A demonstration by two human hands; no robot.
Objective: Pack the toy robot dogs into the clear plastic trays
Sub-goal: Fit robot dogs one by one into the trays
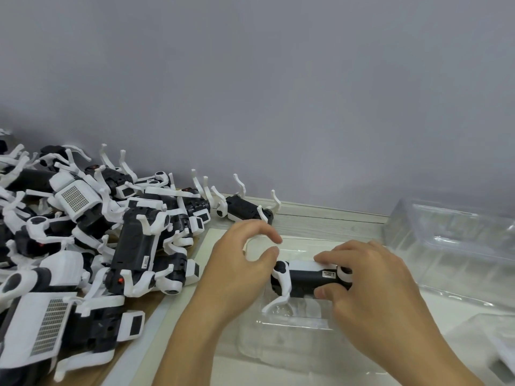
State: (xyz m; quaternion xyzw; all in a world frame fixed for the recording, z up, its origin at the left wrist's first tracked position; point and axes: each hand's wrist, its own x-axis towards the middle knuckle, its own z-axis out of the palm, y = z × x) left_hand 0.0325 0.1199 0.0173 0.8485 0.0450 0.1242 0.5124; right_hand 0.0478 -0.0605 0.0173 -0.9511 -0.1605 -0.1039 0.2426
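Right hand fingers clamped on toy dog above clear tray; left hand fingers curled, apart, empty. Align legs with cavity, press evenly.

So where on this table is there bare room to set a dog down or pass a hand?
Bare tabletop runs along the wall between the lone dog and the stacked clear trays. A smaller strip lies between the pile of dogs and the left hand. The left side is crowded; the right hand grips a dog over the front tray.
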